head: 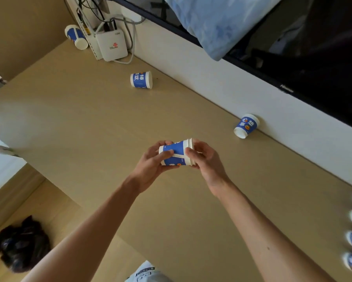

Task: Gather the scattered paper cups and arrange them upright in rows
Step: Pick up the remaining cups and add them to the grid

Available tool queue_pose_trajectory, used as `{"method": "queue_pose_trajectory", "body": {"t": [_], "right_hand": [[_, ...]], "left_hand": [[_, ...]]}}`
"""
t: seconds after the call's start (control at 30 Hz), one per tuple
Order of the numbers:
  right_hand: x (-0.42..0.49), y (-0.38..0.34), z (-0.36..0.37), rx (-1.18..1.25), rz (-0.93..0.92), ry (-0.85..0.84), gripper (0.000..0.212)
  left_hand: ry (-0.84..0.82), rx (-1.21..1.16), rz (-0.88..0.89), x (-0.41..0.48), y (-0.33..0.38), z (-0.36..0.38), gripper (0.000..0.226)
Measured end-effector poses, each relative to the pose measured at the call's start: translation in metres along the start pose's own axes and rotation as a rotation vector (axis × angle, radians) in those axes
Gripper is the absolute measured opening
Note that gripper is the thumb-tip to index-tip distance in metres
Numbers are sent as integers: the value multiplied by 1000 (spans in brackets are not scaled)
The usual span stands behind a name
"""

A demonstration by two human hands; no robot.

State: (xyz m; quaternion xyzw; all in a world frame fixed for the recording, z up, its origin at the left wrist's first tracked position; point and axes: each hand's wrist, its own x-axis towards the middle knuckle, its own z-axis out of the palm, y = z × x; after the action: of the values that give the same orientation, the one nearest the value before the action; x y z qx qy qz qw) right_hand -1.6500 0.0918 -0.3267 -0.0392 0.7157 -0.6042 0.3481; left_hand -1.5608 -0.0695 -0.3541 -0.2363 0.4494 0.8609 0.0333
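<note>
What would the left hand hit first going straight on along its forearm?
Left hand, gripping the blue-and-white paper cup with the right hand, points across bare beige tabletop to, probably, the white wall; depth unclear.

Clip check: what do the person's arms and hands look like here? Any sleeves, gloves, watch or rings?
The left forearm and right forearm are bare to the frame edge; no sleeves show. The left hand and right hand wear no gloves, and no watch, band or ring is visible. A small dark spot marks the right forearm.
</note>
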Motion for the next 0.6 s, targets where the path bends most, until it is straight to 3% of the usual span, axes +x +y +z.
{"method": "queue_pose_trajectory", "body": {"t": [0.07,0.23,0.47,0.6], "right_hand": [[-18,2,-18,-1,-35,26,35],[-69,12,-66,-60,-91,82,46],[-138,35,-145,-73,-127,150,50],[-180,51,-199,67,-165,240,57]], "left_hand": [[-60,36,-12,-10,-5,18,40],[-211,587,87,-25,-17,65,51],[-324,679,157,-52,-50,145,50],[-332,690,163,-75,-78,198,49]]}}
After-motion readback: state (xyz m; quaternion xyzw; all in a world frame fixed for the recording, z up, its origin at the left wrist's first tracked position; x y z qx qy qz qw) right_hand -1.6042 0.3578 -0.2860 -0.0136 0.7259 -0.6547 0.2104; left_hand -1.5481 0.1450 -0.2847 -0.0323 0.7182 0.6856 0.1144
